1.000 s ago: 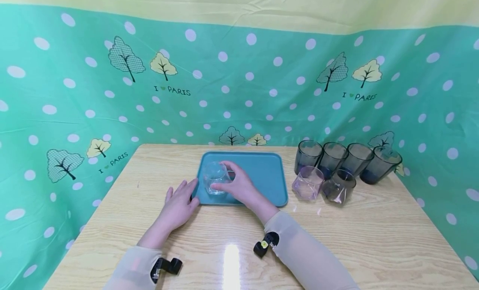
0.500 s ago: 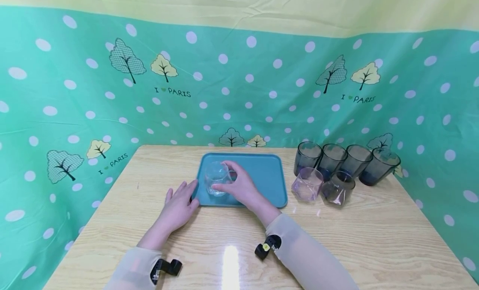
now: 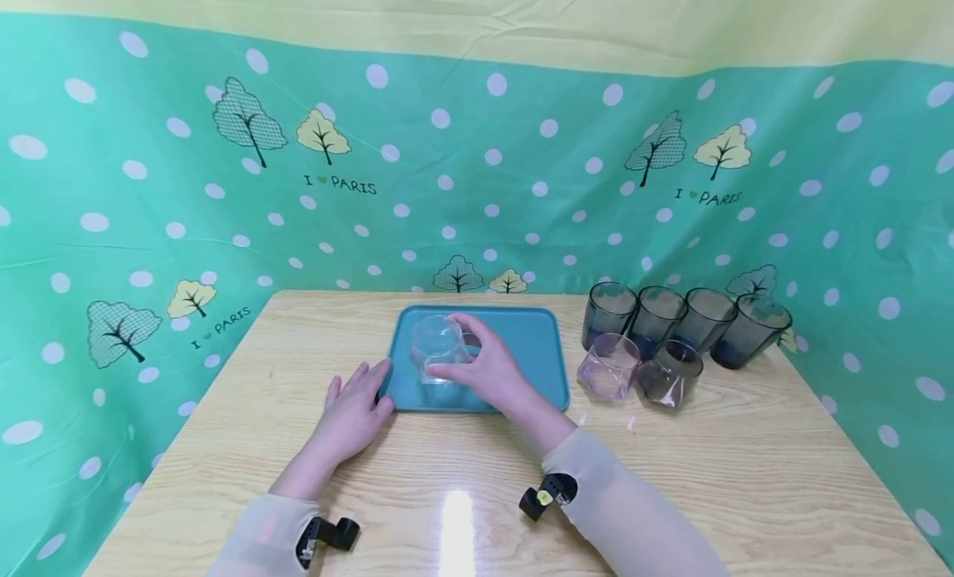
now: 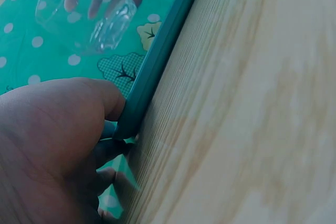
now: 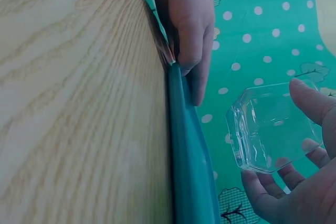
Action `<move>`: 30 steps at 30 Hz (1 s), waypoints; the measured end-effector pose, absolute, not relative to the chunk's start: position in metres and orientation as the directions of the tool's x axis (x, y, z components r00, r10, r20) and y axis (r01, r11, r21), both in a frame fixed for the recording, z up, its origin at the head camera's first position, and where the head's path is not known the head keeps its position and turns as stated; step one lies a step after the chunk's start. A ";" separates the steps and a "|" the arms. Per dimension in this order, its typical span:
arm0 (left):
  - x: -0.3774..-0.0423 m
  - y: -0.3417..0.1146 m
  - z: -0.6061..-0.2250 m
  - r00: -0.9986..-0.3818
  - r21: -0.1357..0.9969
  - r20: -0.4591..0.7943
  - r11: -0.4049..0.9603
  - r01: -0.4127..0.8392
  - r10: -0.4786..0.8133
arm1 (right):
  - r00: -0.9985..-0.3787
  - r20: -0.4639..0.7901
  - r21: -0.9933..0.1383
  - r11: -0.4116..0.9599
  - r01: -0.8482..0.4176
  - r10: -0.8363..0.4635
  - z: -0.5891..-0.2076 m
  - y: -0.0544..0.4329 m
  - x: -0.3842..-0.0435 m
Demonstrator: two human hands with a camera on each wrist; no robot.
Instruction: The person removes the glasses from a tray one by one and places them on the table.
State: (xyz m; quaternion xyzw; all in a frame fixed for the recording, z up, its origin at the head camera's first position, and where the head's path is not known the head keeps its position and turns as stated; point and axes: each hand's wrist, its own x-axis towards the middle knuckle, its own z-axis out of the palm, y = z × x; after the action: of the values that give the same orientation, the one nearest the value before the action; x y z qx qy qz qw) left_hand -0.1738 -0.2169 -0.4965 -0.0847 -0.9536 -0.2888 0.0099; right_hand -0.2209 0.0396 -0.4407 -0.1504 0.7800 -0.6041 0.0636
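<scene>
My right hand (image 3: pixel 484 366) holds a clear, faceted glass tumbler (image 3: pixel 436 338) between thumb and fingers, over the left part of a blue rectangular tray (image 3: pixel 522 345). In the right wrist view the tumbler (image 5: pixel 268 124) hangs above the tray, apart from its rim. At the tray's front left corner, my left hand (image 3: pixel 354 415) rests with its fingers fairly straight. Its thumb and index finger touch the tray's edge, as the left wrist view shows of the thumb (image 4: pixel 107 98). The undersides of the left fingers are partly hidden.
Right of the tray stand a pinkish faceted tumbler (image 3: pixel 609 367) and a grey faceted tumbler (image 3: pixel 671 374). Behind them is a row of several tall dark glasses (image 3: pixel 659 316). A green dotted cloth (image 3: pixel 417 188) hangs behind the wooden table (image 3: pixel 633 486).
My right hand has raised the clear tumbler a little off the tray and shifted it slightly right. The left hand stays at the tray's corner.
</scene>
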 end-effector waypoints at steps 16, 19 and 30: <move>-0.173 -0.218 -0.495 -0.983 0.552 0.074 0.814 0.179 0.166 | -0.958 0.062 -0.955 0.264 -0.139 -0.281 -0.405 0.081 -0.205; -0.173 -0.218 -0.496 -0.982 0.554 0.078 0.812 0.185 0.171 | -0.960 0.060 -0.948 0.285 -0.140 -0.274 -0.401 0.091 -0.204; -0.172 -0.219 -0.495 -0.982 0.556 0.074 0.810 0.187 0.175 | -0.963 0.085 -0.923 0.345 -0.173 -0.255 -0.390 0.126 -0.196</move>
State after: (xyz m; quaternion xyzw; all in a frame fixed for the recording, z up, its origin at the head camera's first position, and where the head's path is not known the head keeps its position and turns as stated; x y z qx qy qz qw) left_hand -0.1722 -0.2187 -0.4950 -0.0951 -0.9512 -0.2933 0.0096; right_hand -0.1956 0.1264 -0.3902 -0.1306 0.8192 -0.5571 0.0370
